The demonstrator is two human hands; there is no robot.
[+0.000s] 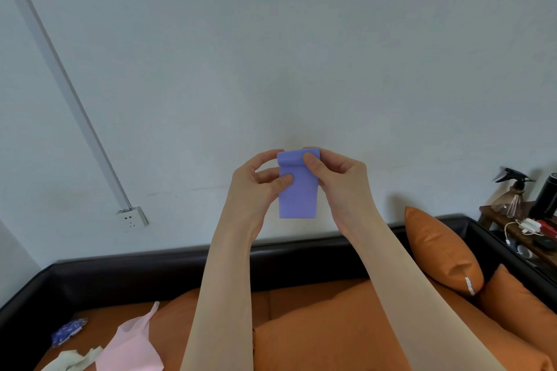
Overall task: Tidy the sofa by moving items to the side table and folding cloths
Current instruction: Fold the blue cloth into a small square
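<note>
Above the sofa (301,253), at frame centre, the left hand (256,184) and right hand (337,178) are pinching the purple cloth (298,193) with curled fingers, apparently aligning its fold, while unfolded cloths (129,346) are lying at 7 o'clock.

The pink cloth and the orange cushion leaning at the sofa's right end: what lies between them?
In the head view, between the pink cloth and the upright orange cushion lie orange seat cushions, crossed by the person's two forearms, which hold up a folded purple cloth.
</note>
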